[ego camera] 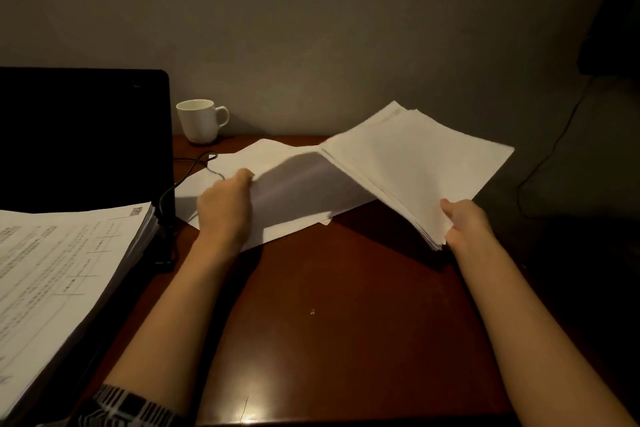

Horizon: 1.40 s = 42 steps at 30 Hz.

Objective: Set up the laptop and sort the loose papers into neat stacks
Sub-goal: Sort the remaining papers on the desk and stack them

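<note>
Printed stack (65,260): nearest, at the near left; a thick, squared pile of printed sheets, apparently resting on the lower half of the laptop, though what lies under it is hidden.

Right hand (465,224): thumb on top, fingers hidden beneath, pinching the near corner of a bundle of blank sheets (419,163). The bundle is lifted off the surface (346,305) and tilts up and away to the right.

Left hand (225,208): fingers curled over the near left edge of the loose sheets (294,191), gripping them where they lie flat on the surface.

Key relation: the loose sheets lie straight ahead, between the two hands, their long axis running left to right. They sit partly under the raised bundle and in its shadow. The left hand is already on them; the right is occupied.

Likely next move, as a judgement: the left hand draws the flat sheets together so the bundle can come down square on top.

Risk: the bundle's far edges are fanned, so it may need tapping true first.

Cable (183,177): a thin dark lead that runs from the laptop's side, just beside the loose sheets' left end.

Laptop (83,135): open at the far left, screen dark.

Mug (199,121): white, farthest back by the wall, well apart from the papers.
</note>
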Each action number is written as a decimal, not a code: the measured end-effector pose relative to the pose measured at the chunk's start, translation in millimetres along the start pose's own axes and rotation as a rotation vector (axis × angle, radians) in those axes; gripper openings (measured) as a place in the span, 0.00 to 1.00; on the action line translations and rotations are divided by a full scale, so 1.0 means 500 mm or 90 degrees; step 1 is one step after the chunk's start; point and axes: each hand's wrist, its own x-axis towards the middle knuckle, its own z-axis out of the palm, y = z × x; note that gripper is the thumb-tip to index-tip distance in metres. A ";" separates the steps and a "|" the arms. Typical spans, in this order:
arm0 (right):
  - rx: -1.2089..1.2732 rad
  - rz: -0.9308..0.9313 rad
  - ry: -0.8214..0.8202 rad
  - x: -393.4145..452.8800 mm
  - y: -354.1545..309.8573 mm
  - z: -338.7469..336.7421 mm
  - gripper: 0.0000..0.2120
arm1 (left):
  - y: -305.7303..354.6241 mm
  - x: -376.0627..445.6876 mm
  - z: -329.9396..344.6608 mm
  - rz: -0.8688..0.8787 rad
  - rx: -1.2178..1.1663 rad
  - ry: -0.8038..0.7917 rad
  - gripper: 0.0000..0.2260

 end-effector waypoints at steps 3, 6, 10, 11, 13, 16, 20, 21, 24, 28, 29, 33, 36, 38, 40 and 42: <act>-0.006 -0.012 -0.060 -0.001 0.001 0.007 0.15 | -0.001 0.004 -0.017 -0.091 -0.278 0.172 0.11; -0.029 -0.052 -0.108 -0.009 0.002 0.010 0.16 | 0.006 0.021 -0.030 -0.230 -0.532 0.191 0.07; -0.143 -0.118 -0.182 -0.025 0.011 0.019 0.19 | 0.011 0.025 -0.052 -0.379 -0.809 0.064 0.08; -0.160 -0.125 -0.203 -0.029 0.014 0.021 0.19 | 0.013 0.024 -0.056 -0.406 -0.859 0.020 0.08; -0.189 -0.126 -0.244 -0.040 0.015 0.025 0.18 | 0.021 0.020 -0.057 -0.424 -0.901 -0.075 0.05; -0.220 -0.121 -0.297 -0.048 0.014 0.022 0.15 | 0.059 0.000 -0.050 -0.392 -0.869 -0.214 0.07; -0.225 -0.113 -0.324 -0.057 0.007 0.012 0.09 | 0.110 -0.039 -0.031 -0.287 -0.622 -0.349 0.07; -0.215 -0.089 -0.286 -0.056 0.002 0.012 0.14 | 0.114 -0.045 -0.022 -0.264 -0.565 -0.368 0.08; -0.163 -0.025 -0.278 -0.047 -0.010 0.013 0.23 | 0.121 -0.056 -0.003 -0.210 -0.480 -0.388 0.12; -0.317 -0.036 -0.261 -0.047 -0.003 0.021 0.12 | 0.133 -0.051 -0.008 -0.138 -0.477 -0.362 0.17; -0.315 -0.042 -0.236 -0.045 0.000 0.022 0.13 | 0.127 -0.044 -0.012 -0.137 -0.474 -0.319 0.18; -0.184 -0.082 -0.111 -0.036 0.013 0.023 0.13 | 0.064 -0.025 0.003 -0.044 -0.150 -0.227 0.26; -0.071 -0.112 -0.021 -0.042 0.015 0.024 0.14 | 0.026 -0.029 0.030 0.027 0.022 -0.420 0.43; 0.003 -0.092 0.026 -0.042 0.009 0.019 0.15 | 0.024 -0.030 0.030 0.040 0.039 -0.462 0.46; 0.038 -0.050 0.047 -0.041 0.000 0.012 0.14 | 0.038 -0.028 0.018 0.057 0.039 -0.430 0.42; 0.015 -0.012 0.051 -0.037 -0.005 0.003 0.13 | 0.061 -0.027 0.002 0.094 0.069 -0.400 0.34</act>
